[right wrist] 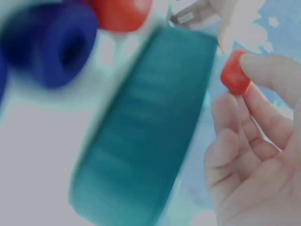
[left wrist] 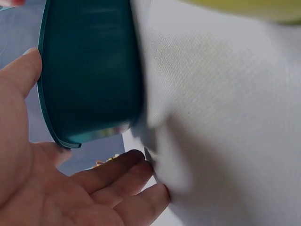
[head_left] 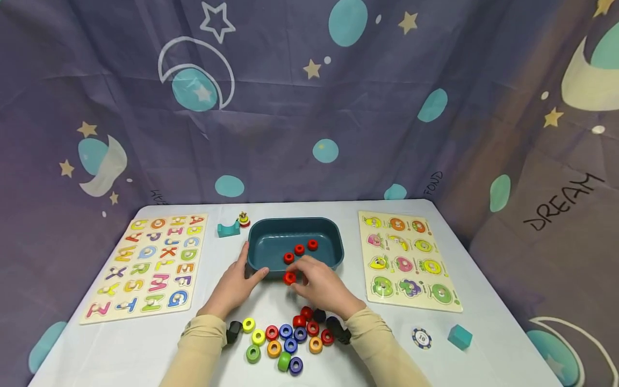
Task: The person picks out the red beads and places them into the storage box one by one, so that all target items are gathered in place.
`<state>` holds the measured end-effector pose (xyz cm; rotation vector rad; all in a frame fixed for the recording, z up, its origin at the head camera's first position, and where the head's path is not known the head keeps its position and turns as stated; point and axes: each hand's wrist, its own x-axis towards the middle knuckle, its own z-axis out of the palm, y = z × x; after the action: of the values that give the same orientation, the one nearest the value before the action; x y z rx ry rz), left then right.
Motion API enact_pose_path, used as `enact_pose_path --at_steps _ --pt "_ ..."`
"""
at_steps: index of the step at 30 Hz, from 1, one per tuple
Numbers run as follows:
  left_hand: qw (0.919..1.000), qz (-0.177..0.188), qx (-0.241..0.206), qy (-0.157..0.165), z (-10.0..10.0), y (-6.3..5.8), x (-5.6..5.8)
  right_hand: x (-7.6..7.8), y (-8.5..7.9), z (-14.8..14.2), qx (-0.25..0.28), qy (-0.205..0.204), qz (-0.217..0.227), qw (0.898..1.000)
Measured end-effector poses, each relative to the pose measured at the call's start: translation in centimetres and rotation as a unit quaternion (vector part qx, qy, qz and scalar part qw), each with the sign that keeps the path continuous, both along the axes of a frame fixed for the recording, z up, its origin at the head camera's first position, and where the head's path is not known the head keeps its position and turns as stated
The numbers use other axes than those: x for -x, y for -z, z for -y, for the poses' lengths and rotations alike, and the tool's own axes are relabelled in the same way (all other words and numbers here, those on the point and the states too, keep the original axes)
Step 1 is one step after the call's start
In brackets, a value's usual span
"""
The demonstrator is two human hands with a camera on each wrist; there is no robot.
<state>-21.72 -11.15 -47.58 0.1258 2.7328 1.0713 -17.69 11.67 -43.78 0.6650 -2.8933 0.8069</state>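
Observation:
In the head view a dark teal tray (head_left: 265, 250) holds three red beads, one of them a bead (head_left: 312, 245) toward its right side. My left hand (head_left: 235, 285) rests at the tray's near left corner, thumb and index finger spread along the rim. The left wrist view shows that thumb (left wrist: 23, 70) against the tray's edge, the other fingers loosely extended. Over the near rim, my right hand (head_left: 323, 286) pinches another red bead (head_left: 289, 278). In the right wrist view this bead (right wrist: 236, 75) sits between thumb and fingertips, outside the tray wall (right wrist: 146, 122).
Several loose beads, such as a green bead (head_left: 253, 353), lie between the forearms. An alphabet board (head_left: 145, 269) is at left, a fruit board (head_left: 408, 263) at right. Teal blocks (head_left: 228, 230), a small stacked toy (head_left: 244, 220) and a poker chip (head_left: 422, 338) lie about.

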Motion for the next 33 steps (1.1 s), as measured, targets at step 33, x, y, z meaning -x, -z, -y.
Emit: enact_pose_path --at_steps 33 --pt "0.9999 0.000 -0.010 -0.006 -0.1 0.2 -0.1 4.9 -0.6 -0.8 -0.060 0.115 -0.027 0.991"
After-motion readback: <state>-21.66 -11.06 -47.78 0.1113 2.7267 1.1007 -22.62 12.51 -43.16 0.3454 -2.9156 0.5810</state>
